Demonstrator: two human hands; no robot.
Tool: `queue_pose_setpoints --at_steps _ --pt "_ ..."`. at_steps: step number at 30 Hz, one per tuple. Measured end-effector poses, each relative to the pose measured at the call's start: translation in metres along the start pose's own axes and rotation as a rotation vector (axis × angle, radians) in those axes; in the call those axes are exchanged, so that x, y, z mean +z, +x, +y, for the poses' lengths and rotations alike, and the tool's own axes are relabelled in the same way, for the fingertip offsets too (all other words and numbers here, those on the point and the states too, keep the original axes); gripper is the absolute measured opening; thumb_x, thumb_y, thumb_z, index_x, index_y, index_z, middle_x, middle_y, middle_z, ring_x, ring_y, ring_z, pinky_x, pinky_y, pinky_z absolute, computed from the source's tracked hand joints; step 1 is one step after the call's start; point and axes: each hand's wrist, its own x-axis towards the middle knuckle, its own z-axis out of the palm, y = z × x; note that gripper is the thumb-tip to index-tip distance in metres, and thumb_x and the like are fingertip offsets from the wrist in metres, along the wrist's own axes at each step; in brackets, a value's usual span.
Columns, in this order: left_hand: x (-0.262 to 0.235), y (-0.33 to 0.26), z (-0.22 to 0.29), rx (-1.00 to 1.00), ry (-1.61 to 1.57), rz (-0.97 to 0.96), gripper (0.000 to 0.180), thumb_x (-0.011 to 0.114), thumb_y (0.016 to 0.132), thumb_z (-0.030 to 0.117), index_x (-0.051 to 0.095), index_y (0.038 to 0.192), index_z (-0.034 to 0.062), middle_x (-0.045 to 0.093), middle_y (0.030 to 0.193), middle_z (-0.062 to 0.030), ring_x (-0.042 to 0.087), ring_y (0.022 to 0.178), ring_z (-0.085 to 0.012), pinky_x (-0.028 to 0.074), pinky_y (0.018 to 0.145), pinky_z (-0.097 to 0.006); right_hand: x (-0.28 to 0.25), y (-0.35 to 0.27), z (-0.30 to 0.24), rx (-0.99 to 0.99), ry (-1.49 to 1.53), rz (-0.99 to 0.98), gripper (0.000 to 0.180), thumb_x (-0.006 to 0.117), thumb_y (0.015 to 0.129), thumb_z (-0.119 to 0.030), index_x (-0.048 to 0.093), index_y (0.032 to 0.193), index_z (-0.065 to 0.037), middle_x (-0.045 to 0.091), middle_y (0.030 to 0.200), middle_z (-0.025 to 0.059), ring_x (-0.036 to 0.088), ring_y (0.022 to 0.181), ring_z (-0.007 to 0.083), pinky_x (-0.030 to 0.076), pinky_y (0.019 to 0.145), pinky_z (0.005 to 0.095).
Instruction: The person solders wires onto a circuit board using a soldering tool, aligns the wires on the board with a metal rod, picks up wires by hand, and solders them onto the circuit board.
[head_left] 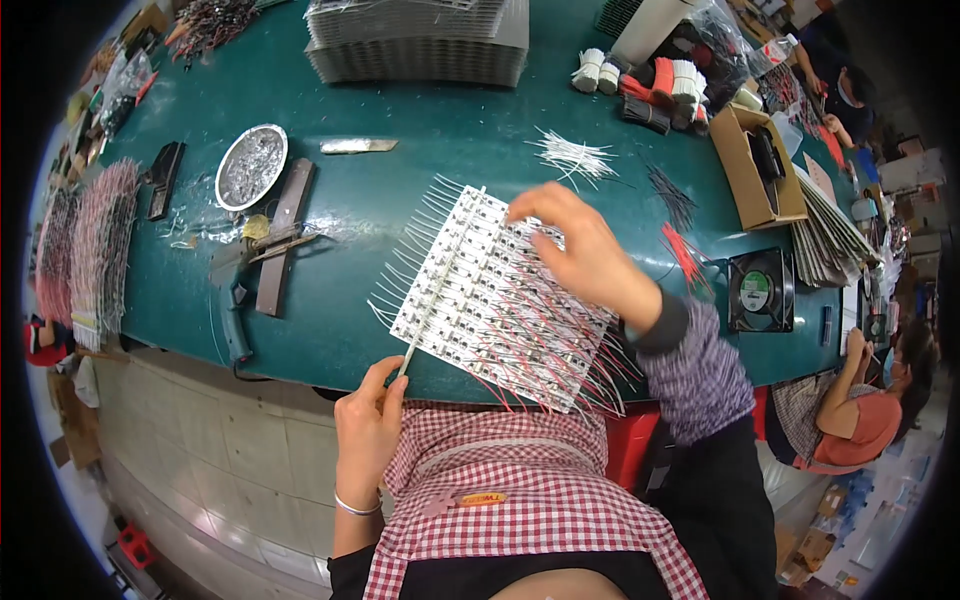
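Observation:
A white panel of small circuit boards (470, 300) with white wires along its left side and red and dark wires along its right lies tilted on the green table (420, 120). My left hand (368, 425) pinches a thin white strip at the panel's near left corner. My right hand (585, 250) rests on the panel's far right part, fingers curled over the boards.
A soldering iron (232, 300) and a round metal dish (251, 165) lie at the left. Stacked trays (420, 45) stand at the back. Bundled wires (650, 85), a cardboard box (755, 165) and a small fan (760, 290) sit right. Another person (860, 400) works at the far right.

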Motion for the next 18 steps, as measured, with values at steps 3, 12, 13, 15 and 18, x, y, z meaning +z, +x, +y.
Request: queue_pose_setpoints --at_steps 3,12,13,15,18 --pt "0.0 0.0 -0.004 0.01 -0.016 0.007 0.02 0.068 0.093 0.007 0.069 0.113 0.0029 0.057 0.058 -0.0114 0.048 0.045 -0.013 0.036 0.047 -0.028 0.008 0.025 0.029 0.027 -0.047 -0.05 0.053 0.055 0.08 0.011 0.057 0.13 -0.007 0.054 0.134 0.0132 0.05 0.125 0.0346 0.044 0.104 0.0393" --pt "0.003 0.007 -0.012 0.28 0.121 0.045 0.033 0.074 0.085 0.002 0.07 0.117 0.0028 0.061 0.066 -0.0108 0.054 0.049 -0.0208 0.043 0.05 -0.03 0.005 0.04 0.057 -0.111 0.011 -0.227 0.05 0.059 0.083 0.009 0.057 0.131 -0.008 0.052 0.135 0.01 0.051 0.122 0.03 0.043 0.103 0.0385" --pt "0.003 0.009 -0.011 0.305 0.163 0.019 0.034 0.075 0.084 0.001 0.07 0.118 0.003 0.062 0.068 -0.0111 0.056 0.051 -0.0231 0.045 0.05 -0.031 0.006 0.04 0.057 -0.07 0.073 -0.199 0.046 0.061 0.083 0.008 0.06 0.126 -0.008 0.054 0.129 0.0094 0.053 0.118 0.0292 0.044 0.102 0.0379" --pt "0.003 0.01 -0.008 0.322 0.195 0.038 0.032 0.074 0.084 0.001 0.07 0.116 0.0023 0.063 0.07 -0.0113 0.057 0.053 -0.0236 0.045 0.05 -0.032 0.005 0.039 0.058 -0.086 0.135 -0.188 0.043 0.062 0.083 0.007 0.06 0.124 -0.007 0.055 0.125 0.0094 0.054 0.116 0.0292 0.045 0.1 0.0373" --pt "0.007 0.012 -0.005 0.315 0.223 0.053 0.028 0.072 0.085 0.0 0.069 0.113 0.0008 0.063 0.074 -0.0116 0.059 0.055 -0.024 0.045 0.05 -0.033 0.004 0.038 0.059 -0.049 0.185 -0.191 0.038 0.063 0.084 0.007 0.061 0.12 -0.006 0.055 0.12 0.0095 0.056 0.113 0.0289 0.048 0.096 0.0362"
